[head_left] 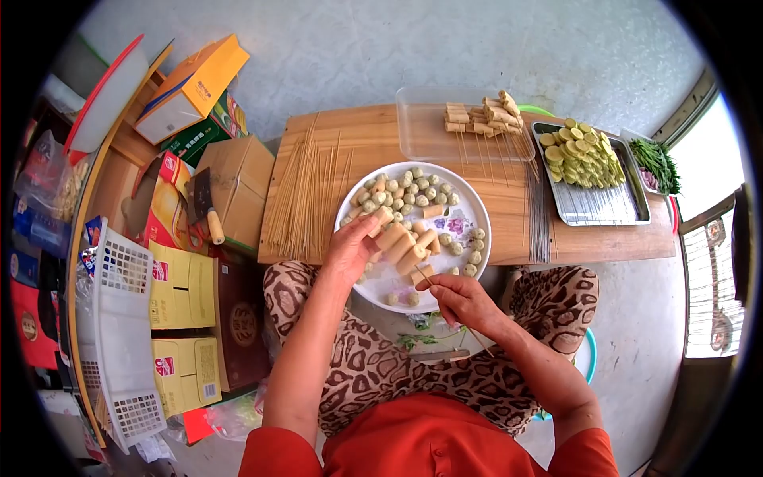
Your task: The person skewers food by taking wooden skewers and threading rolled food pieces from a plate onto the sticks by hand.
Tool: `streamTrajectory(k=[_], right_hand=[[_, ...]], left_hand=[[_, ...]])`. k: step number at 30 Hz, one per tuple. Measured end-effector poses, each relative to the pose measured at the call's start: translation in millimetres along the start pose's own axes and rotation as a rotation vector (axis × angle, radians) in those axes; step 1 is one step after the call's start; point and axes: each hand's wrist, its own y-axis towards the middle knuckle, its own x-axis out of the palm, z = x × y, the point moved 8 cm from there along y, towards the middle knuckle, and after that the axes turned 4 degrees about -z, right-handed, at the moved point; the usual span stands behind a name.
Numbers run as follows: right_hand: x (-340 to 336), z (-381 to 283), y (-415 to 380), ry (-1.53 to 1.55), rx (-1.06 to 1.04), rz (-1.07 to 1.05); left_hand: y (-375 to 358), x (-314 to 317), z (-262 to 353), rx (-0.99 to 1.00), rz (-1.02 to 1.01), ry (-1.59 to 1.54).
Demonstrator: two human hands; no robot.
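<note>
My left hand (351,248) is closed on the edge of a row of beige cylindrical food rolls (397,242), held above the white plate (480,208). My right hand (467,302) pinches a thin bamboo skewer (479,340). The skewer slants up from below my wrist to a roll (422,275) at the row's lower end; how far it runs inside the rolls is hidden. Speckled greenish balls (414,188) and more loose rolls lie on the plate, which has a purple flower print.
Loose bamboo skewers (298,195) spread over the wooden table's (366,131) left side. A clear tray (413,143) holds skewered rolls; a metal tray (600,211) holds sliced green rounds (584,155). Thin metal skewers (540,215) lie between. A cleaver (204,203) rests by a cardboard box (245,187).
</note>
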Motion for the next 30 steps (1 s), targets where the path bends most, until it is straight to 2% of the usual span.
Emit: streamTrajectory(k=[13,30], right_hand=[[-1.2,1.8,3.9,0.024,0.013,0.041],[-4.4,4.1,10.5,0.023,-0.013,0.069]], left_hand=[[-3.3,5.4,-3.8,-0.093,-0.008,0.052],[-0.6,6.9,-11.1,-0.100,-0.035,0.057]])
